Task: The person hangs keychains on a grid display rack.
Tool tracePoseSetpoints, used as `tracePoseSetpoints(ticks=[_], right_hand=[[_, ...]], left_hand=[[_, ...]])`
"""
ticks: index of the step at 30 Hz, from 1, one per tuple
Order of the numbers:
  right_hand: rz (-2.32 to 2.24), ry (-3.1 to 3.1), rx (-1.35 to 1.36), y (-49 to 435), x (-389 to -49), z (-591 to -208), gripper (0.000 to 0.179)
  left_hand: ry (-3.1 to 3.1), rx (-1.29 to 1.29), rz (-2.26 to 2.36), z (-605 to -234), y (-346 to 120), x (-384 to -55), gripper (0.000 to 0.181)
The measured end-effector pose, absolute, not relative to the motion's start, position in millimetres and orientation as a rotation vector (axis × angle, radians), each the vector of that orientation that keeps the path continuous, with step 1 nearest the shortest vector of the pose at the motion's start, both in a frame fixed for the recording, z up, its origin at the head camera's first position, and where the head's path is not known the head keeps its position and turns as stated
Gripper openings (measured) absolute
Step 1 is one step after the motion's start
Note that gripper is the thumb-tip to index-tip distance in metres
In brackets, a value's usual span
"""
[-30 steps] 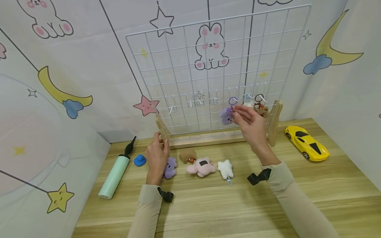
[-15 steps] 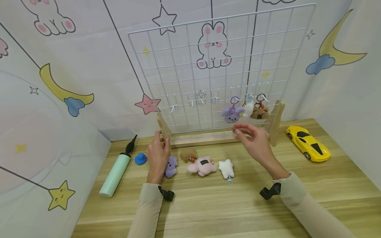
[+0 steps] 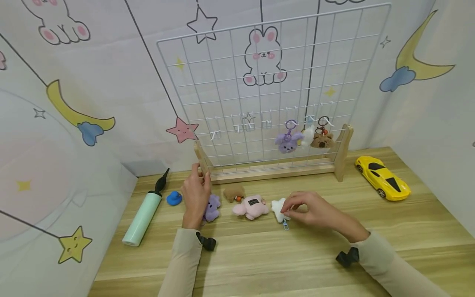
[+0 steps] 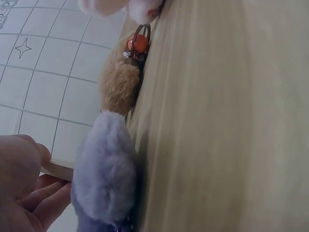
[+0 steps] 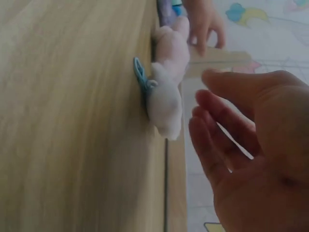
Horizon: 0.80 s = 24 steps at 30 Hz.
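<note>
My left hand (image 3: 196,193) holds the left wooden foot (image 3: 202,159) of a white wire grid rack (image 3: 237,95), thumb on one side and fingers on the other. Over the table, my right hand (image 3: 311,210) hovers by a white plush keychain (image 3: 278,208) with a light-blue clip; in the right wrist view a gap separates its loosely bent fingers from the plush (image 5: 165,104). To the left lie a pink plush (image 3: 252,207), a brown plush (image 3: 233,193) and a purple plush (image 3: 212,208), partly behind my left hand. Purple (image 3: 288,142), white (image 3: 307,137) and brown (image 3: 323,140) plush keychains hang from the rack.
Several white hooks (image 3: 248,126) on the rack's left half carry nothing. A mint-green hand pump (image 3: 142,218) and a blue rubber duck (image 3: 174,198) stand at the left. On the right is a yellow toy car (image 3: 382,178). Printed cloth forms the back and sides.
My right hand has let go of the hanging purple keychain and come down toward the white plush on the table. The purple keychain now hangs facing forward. My left hand stays on the wooden foot.
</note>
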State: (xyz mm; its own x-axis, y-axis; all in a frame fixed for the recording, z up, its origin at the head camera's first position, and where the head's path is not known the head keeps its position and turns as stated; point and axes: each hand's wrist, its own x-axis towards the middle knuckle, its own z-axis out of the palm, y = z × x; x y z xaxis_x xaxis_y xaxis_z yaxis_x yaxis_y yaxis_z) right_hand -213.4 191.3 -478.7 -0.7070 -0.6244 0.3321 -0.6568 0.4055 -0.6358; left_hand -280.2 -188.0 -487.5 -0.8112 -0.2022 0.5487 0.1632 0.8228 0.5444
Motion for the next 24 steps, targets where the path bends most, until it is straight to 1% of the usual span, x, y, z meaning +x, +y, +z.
tracePoseSetpoints(ticks=[3, 8, 13, 18, 24], right_hand=[[1.090, -2.647, 1.303, 188.2, -211.7, -481.3, 0.011], [0.917, -2.718, 1.351, 186.9, -209.6, -485.0, 0.017], [0.884, -2.814, 1.325, 187.0, -207.1, -487.8, 0.021], [0.855, -2.868, 1.274, 185.5, -206.2, -488.5, 0.018], [0.735, -2.907, 1.122, 183.8, -203.3, -488.1, 0.012]], left_hand=[[-2.387, 0.028, -0.789, -487.0, -188.7, -280.3, 0.039], [-2.383, 0.023, -0.789, -487.3, -188.7, -280.0, 0.039], [-2.380, 0.021, -0.782, -487.3, -188.1, -279.5, 0.039], [-2.392, 0.025, -0.786, -486.4, -188.0, -279.5, 0.041], [-2.394, 0.023, -0.794, -487.1, -188.0, -279.2, 0.040]])
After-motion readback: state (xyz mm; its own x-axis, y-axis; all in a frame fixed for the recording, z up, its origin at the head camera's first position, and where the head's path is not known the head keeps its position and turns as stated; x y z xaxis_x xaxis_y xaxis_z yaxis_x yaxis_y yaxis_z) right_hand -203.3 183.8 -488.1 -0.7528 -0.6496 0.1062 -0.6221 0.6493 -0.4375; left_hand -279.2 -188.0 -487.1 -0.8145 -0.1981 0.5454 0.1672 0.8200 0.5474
